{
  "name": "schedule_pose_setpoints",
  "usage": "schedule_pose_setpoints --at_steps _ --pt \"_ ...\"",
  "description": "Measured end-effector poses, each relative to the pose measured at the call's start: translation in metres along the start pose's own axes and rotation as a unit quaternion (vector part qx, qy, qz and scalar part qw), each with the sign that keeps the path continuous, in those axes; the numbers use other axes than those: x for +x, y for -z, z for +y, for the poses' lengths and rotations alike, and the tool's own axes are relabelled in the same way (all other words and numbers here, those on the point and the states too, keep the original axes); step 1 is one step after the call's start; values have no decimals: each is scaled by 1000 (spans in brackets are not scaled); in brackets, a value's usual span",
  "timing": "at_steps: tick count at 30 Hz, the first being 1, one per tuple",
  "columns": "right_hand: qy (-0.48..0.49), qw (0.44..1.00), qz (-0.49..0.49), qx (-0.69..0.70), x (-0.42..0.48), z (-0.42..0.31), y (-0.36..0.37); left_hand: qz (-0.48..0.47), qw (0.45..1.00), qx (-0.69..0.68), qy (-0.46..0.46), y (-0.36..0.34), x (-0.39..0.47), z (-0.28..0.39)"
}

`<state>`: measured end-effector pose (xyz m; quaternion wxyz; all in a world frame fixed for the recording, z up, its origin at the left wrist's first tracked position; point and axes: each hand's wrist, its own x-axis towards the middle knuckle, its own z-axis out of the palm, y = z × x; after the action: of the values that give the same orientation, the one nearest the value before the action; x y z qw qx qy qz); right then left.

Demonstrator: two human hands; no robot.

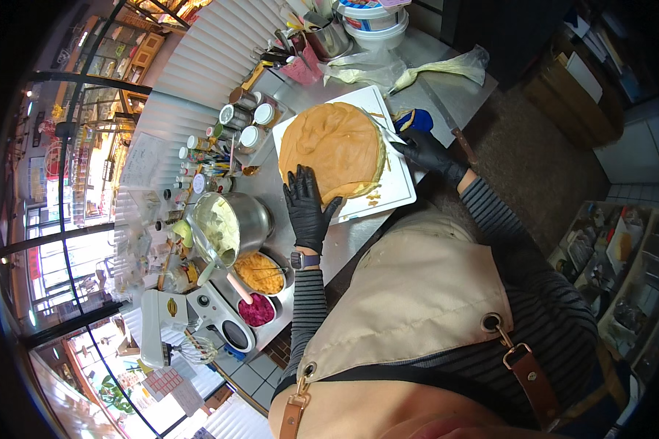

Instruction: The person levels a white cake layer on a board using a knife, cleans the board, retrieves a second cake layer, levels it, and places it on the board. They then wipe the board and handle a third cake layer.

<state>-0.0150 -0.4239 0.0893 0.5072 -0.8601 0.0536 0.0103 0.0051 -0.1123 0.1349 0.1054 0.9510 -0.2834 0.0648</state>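
Observation:
A large round cake (332,148) with a smooth tan top rests on a white cutting board (406,189). My left hand (307,206), in a black glove, has its fingers spread against the cake's lower left edge. At the cake's right side, my gloved right hand (425,156) grips a slim pale-handled tool (391,137), whose thin end runs along the cake's edge; its exact kind cannot be made out. Small tan scraps (373,197) lie on the board beside the cake. A blue object (422,120) sits just beyond the right hand.
A long wooden-handled knife (464,145) lies at the steel table's right edge. Filled piping bags (445,68) are behind the board. Left stand a steel mixing bowl of pale cream (261,222), bowls of orange (258,274) and magenta filling (257,311), jars (251,137) and a stand mixer (154,324).

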Motion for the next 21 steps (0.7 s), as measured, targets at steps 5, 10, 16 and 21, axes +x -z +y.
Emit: schedule_pose_setpoints --at_steps 5,10,16,21 --pt "-9 1000 -8 -20 -1 3 -6 71 995 -32 64 -11 -16 -4" --pt "-19 1000 6 1 -3 16 -10 191 963 -72 176 -37 -39 4" --pt "-37 999 -15 -36 -5 -3 -11 216 896 -233 311 -46 -39 12" --pt "8 998 62 -2 -17 22 -24 224 823 -410 323 -57 -31 3"
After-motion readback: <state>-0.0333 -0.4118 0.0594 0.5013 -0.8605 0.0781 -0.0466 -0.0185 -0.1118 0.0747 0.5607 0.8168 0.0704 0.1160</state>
